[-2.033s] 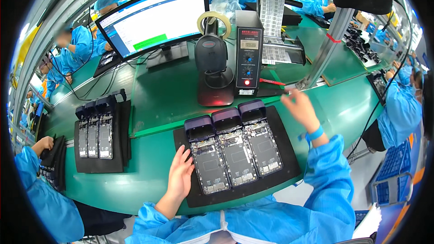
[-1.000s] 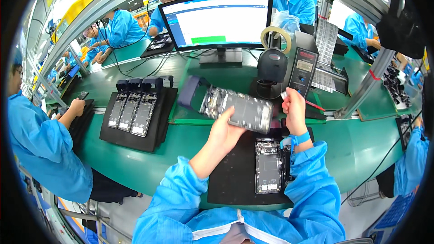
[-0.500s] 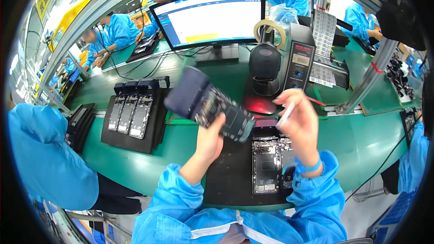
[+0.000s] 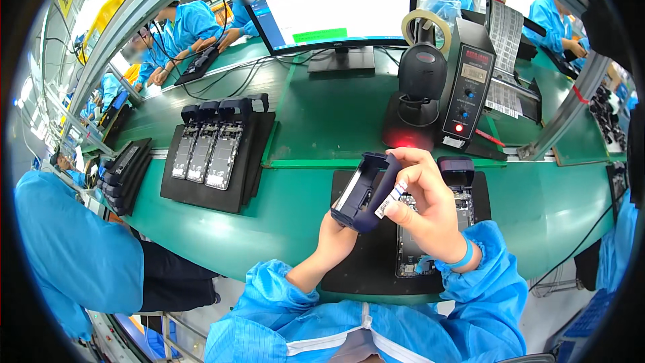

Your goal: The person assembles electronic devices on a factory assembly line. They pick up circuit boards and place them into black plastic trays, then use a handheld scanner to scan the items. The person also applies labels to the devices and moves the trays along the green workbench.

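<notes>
My left hand [image 4: 334, 240] is closed on a phone board assembly with a dark purple plastic holder [image 4: 376, 210], tilted up above the black mat. Its board is mostly turned out of sight. In my right hand [image 4: 430, 205], a small white printed label [image 4: 391, 200] lies between thumb and fingers, against or very near the holder's side. The fingertips of that hand touch the holder's upper edge. Below my right hand, an opened phone [image 4: 411, 255] with bare boards rests on the black mat [image 4: 359, 272], partly covered by the hand. Another dark holder [image 4: 455, 169] stands at its far end.
A black barcode scanner [image 4: 422, 77] stands before a grey control box [image 4: 468, 91] and a label strip [image 4: 507, 33]. Behind is a monitor [image 4: 336, 10]. Several opened phones [image 4: 223, 158] lie on stacked black trays [image 4: 201, 196] at left. Co-workers in blue sit around.
The phone assembly has turned from board-up to on edge and come right, to my right hand. The label has moved down to the holder. A yellow bar on the monitor is now green.
</notes>
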Demonstrator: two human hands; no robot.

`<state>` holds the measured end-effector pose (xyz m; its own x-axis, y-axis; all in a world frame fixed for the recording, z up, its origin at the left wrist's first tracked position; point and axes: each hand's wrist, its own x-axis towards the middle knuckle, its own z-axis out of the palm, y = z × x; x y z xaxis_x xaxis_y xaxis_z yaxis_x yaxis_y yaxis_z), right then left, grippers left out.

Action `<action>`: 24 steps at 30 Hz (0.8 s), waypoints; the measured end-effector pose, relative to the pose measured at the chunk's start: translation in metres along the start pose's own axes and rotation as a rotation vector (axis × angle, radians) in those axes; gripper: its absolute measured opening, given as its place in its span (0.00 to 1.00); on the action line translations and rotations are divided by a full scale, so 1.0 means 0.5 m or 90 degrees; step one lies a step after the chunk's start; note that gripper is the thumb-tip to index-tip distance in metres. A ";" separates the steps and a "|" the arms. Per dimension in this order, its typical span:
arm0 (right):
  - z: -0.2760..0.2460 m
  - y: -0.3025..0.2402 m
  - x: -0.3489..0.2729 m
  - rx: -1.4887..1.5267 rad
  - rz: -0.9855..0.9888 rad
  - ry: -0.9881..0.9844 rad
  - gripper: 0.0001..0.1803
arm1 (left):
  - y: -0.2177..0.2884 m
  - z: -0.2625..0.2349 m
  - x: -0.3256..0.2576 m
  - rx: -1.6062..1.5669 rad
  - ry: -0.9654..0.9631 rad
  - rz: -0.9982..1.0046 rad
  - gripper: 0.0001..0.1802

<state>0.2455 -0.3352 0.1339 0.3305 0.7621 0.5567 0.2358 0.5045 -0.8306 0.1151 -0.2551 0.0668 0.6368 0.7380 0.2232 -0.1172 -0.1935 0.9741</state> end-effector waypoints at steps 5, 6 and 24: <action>-0.004 -0.015 -0.003 -0.122 -0.049 -0.014 0.20 | -0.002 0.002 -0.006 0.065 0.005 0.032 0.18; -0.006 -0.021 -0.001 -0.068 0.007 -0.004 0.21 | -0.009 0.001 -0.004 0.072 0.006 0.042 0.18; -0.437 0.203 0.030 -0.130 0.098 0.804 0.19 | -0.075 -0.034 -0.043 -0.060 -0.028 -0.204 0.47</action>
<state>0.4739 -0.3610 0.0609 0.9713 -0.1605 0.1757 0.2165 0.2894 -0.9324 0.0927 -0.2526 0.0263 0.6845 0.7229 -0.0944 0.0251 0.1061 0.9940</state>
